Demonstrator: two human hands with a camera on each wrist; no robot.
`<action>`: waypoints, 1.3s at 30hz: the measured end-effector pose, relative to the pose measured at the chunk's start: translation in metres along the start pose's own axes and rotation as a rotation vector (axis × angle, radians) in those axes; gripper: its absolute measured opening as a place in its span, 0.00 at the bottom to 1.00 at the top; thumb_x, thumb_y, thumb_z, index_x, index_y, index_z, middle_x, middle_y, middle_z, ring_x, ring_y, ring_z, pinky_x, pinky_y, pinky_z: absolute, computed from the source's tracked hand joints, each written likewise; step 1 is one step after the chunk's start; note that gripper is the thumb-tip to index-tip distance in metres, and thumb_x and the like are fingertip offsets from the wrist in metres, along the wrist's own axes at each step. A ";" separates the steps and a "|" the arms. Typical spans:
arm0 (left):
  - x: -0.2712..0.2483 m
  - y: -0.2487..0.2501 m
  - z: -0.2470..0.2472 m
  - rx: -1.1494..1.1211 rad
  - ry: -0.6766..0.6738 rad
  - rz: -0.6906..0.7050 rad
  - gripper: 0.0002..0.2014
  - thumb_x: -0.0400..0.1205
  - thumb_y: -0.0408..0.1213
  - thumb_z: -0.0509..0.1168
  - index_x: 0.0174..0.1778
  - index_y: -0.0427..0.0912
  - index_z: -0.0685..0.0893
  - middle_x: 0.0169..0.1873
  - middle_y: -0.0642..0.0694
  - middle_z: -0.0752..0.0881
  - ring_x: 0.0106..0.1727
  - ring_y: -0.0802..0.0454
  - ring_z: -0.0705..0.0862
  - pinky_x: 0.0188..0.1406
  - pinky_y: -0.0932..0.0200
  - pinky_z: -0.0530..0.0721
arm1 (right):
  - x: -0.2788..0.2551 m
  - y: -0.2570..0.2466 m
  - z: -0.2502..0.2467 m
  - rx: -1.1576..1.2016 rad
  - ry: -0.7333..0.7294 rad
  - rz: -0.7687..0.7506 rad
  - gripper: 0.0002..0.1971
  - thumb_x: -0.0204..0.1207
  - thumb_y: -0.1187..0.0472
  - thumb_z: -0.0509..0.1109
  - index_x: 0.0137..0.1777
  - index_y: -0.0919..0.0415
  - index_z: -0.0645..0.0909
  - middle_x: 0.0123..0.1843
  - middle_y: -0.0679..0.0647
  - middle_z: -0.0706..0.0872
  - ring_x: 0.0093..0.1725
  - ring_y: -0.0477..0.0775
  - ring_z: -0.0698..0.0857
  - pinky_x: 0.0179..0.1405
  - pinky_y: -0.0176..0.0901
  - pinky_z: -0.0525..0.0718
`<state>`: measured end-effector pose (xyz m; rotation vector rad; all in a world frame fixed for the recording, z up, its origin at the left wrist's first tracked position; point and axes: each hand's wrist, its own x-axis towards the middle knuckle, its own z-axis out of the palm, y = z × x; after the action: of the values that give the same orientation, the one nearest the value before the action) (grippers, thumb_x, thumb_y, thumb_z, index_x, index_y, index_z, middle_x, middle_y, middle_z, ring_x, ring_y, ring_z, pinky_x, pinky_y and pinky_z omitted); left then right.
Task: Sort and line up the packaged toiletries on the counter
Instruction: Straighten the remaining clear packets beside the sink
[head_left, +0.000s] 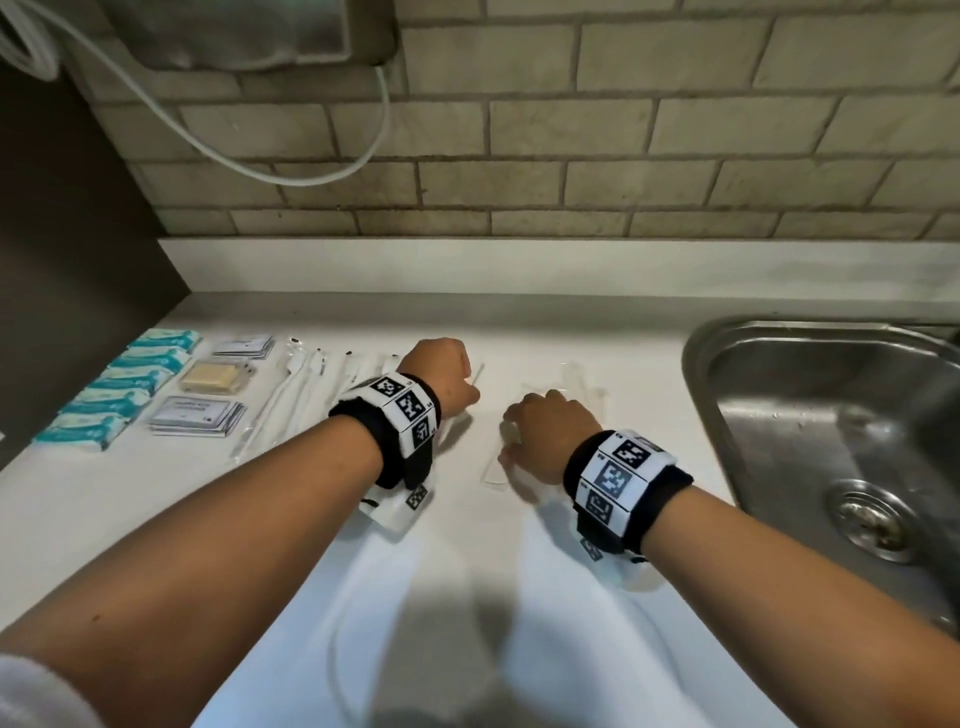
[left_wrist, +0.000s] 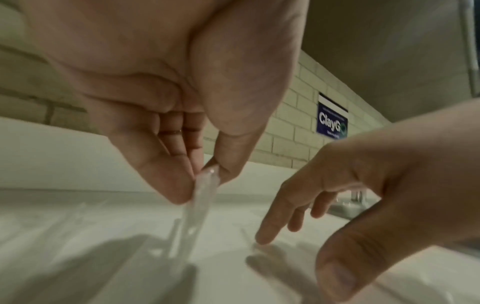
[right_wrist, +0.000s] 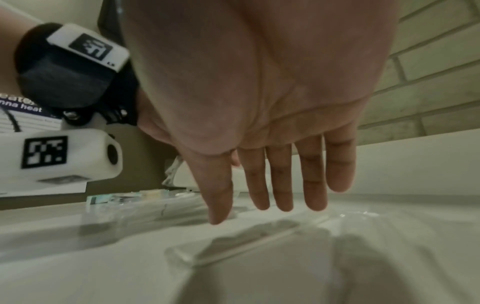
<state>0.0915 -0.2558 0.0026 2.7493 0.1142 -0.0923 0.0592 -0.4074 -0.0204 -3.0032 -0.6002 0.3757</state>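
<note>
Thin clear packets, light and slippery on the white counter (head_left: 597, 322).
Left hand (head_left: 441, 376) pinching one clear sleeve (left_wrist: 201, 197) at its end; right hand (head_left: 545, 431) relaxed with straight fingers above another flat packet (right_wrist: 233, 246); best taken by an edge.

So the counter (head_left: 571, 322) runs along the brick wall (head_left: 623, 156), with the sink (head_left: 831, 415) set into it on the right. Far left there's a row of small packets (head_left: 119, 387). Right of those sit flat sachets (head_left: 244, 346), a wrapped soap bar (head_left: 215, 378) in front of them, then a stack of cards (head_left: 195, 413) nearest. Long wrapped sticks (head_left: 291, 395) lie right of that column. A clear packet (head_left: 493, 467) lies mid-counter, between sticks and sink.
</note>
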 end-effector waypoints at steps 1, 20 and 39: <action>0.000 -0.003 -0.001 0.039 0.004 0.008 0.07 0.73 0.35 0.71 0.47 0.44 0.84 0.49 0.45 0.87 0.52 0.44 0.85 0.44 0.60 0.80 | 0.002 -0.006 0.003 -0.016 -0.025 -0.005 0.18 0.79 0.50 0.62 0.64 0.56 0.80 0.63 0.56 0.81 0.65 0.60 0.77 0.58 0.49 0.75; -0.033 -0.066 0.013 0.393 -0.271 0.288 0.14 0.75 0.29 0.63 0.26 0.46 0.69 0.32 0.45 0.75 0.50 0.40 0.79 0.37 0.54 0.73 | 0.029 -0.039 0.044 0.097 0.020 0.120 0.21 0.75 0.62 0.65 0.68 0.66 0.73 0.70 0.59 0.74 0.68 0.62 0.78 0.68 0.52 0.75; -0.039 -0.072 0.023 0.406 -0.167 0.378 0.18 0.78 0.55 0.67 0.29 0.48 0.74 0.34 0.53 0.79 0.55 0.45 0.70 0.56 0.51 0.73 | 0.013 -0.037 0.045 0.037 0.048 -0.054 0.12 0.77 0.63 0.60 0.58 0.66 0.74 0.60 0.60 0.77 0.57 0.66 0.80 0.55 0.53 0.76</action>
<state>0.0449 -0.2011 -0.0423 3.0905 -0.5218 -0.2662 0.0458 -0.3682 -0.0632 -2.9449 -0.6605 0.3073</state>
